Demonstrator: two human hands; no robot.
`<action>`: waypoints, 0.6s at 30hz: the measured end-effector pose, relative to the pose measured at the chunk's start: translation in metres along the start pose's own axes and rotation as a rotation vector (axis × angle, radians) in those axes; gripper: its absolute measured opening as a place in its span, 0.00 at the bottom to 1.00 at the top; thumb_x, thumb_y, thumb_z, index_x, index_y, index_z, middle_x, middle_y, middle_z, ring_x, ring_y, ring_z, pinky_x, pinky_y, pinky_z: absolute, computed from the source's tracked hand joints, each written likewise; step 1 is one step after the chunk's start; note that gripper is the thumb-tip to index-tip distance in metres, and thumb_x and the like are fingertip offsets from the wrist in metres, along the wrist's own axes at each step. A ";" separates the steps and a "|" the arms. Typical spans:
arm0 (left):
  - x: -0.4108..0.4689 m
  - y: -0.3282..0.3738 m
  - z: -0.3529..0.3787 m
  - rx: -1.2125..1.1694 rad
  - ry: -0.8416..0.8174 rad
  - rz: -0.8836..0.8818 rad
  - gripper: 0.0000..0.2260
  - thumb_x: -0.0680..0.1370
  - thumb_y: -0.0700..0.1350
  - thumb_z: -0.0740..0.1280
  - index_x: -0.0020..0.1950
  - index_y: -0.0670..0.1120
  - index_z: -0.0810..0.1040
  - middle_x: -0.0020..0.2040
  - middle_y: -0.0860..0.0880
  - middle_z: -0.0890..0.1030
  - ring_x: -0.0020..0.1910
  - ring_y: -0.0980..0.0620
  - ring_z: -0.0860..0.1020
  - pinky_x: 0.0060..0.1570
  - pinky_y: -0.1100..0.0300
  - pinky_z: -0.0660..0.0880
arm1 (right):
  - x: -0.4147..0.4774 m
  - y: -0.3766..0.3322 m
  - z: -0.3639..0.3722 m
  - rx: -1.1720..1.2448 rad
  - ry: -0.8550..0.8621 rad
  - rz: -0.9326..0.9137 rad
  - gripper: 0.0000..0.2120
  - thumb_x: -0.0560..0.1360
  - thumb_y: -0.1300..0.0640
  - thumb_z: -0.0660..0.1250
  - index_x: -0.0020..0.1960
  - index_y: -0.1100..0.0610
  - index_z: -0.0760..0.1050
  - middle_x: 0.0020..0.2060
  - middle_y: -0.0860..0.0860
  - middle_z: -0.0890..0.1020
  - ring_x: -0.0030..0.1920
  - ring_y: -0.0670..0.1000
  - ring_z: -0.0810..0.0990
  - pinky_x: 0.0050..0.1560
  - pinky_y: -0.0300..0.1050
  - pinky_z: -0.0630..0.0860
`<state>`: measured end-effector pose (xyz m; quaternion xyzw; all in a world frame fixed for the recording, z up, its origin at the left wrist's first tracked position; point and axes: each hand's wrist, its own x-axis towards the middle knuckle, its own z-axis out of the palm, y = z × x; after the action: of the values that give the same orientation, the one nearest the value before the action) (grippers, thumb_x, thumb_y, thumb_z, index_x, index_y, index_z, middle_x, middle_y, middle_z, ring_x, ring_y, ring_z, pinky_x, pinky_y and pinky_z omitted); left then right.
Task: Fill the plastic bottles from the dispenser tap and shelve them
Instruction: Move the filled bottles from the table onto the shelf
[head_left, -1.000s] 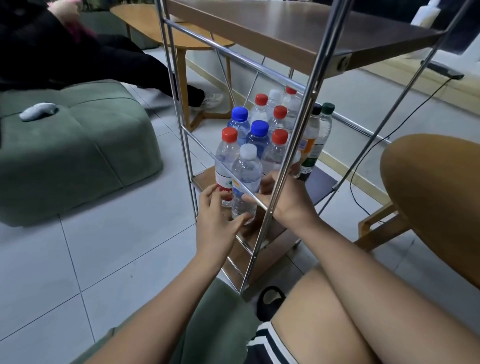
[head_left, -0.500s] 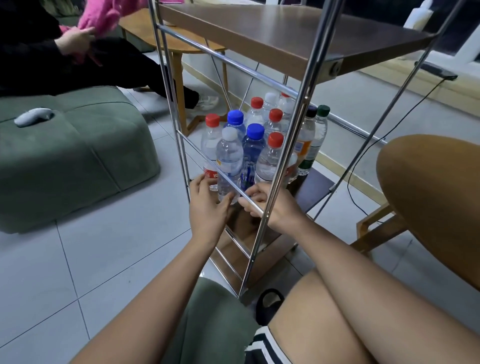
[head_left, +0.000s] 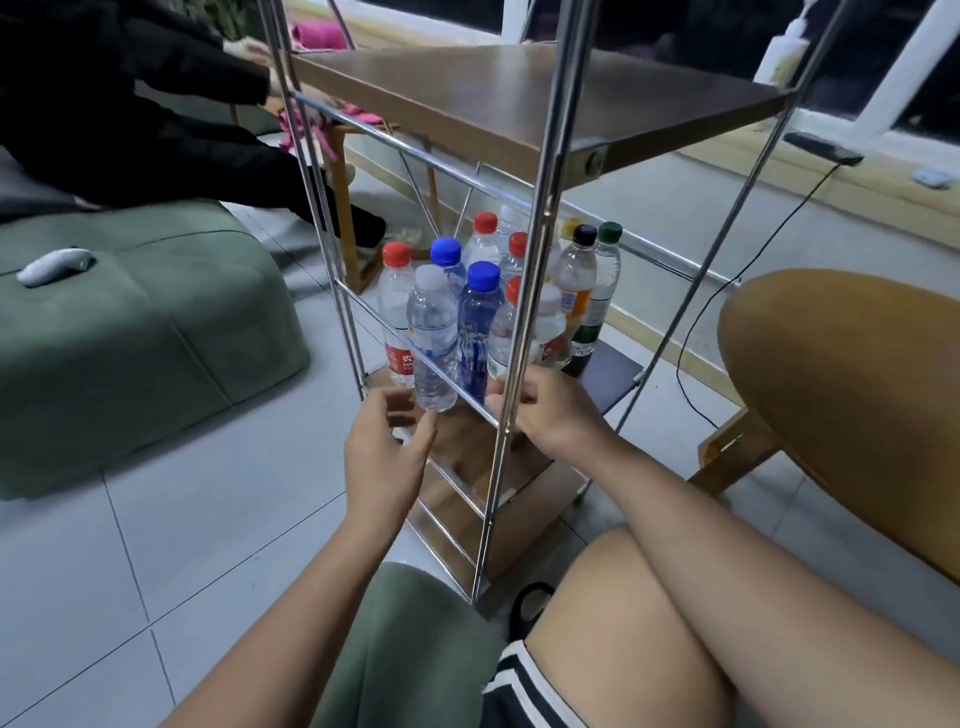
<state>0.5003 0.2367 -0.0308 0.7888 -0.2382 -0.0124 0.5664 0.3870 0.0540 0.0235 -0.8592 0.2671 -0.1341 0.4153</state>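
Several capped plastic bottles stand together on the lower shelf (head_left: 609, 375) of a chrome rack. The front one is a clear bottle with a white cap (head_left: 432, 338), beside a blue bottle (head_left: 477, 332) and a red-capped bottle (head_left: 396, 312). My left hand (head_left: 387, 452) hovers just under the clear bottle's base with relaxed fingers, holding nothing. My right hand (head_left: 545, 410) sits at the rack's front post (head_left: 519, 332), its fingers loosely curled near the bottles' bases, partly hidden by the post. No dispenser tap is in view.
The rack's upper brown shelf (head_left: 519, 104) overhangs the bottles. A green ottoman (head_left: 130, 353) with a grey remote (head_left: 52, 265) is on the left, a round wooden seat (head_left: 841, 395) on the right. A person in black (head_left: 130, 104) sits at far left. A cable (head_left: 727, 312) trails behind.
Both hands have let go of the white-capped bottle, which now stands on the shelf. My left hand has drawn back below it and my right has shifted to the post.
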 end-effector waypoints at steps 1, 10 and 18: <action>-0.010 0.008 -0.007 -0.015 -0.011 0.002 0.10 0.80 0.46 0.77 0.55 0.57 0.78 0.49 0.61 0.83 0.48 0.58 0.83 0.48 0.62 0.79 | -0.004 -0.002 -0.005 0.027 0.007 0.010 0.03 0.79 0.53 0.75 0.51 0.51 0.84 0.42 0.49 0.89 0.43 0.48 0.88 0.53 0.54 0.86; -0.085 0.094 -0.009 -0.135 -0.128 0.138 0.09 0.80 0.41 0.76 0.47 0.53 0.79 0.39 0.53 0.82 0.38 0.51 0.79 0.40 0.58 0.76 | -0.062 0.017 -0.076 0.009 0.144 0.059 0.05 0.79 0.51 0.77 0.54 0.48 0.83 0.45 0.45 0.88 0.47 0.46 0.86 0.56 0.54 0.84; -0.112 0.160 0.070 -0.159 -0.356 0.309 0.05 0.80 0.46 0.75 0.50 0.54 0.81 0.42 0.55 0.83 0.43 0.52 0.82 0.43 0.57 0.78 | -0.125 0.044 -0.168 -0.023 0.314 0.117 0.04 0.80 0.48 0.73 0.54 0.45 0.82 0.43 0.46 0.87 0.48 0.48 0.86 0.54 0.58 0.85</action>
<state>0.3224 0.1787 0.0601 0.6815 -0.4503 -0.0831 0.5709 0.1926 -0.0052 0.0921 -0.8154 0.3797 -0.2394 0.3655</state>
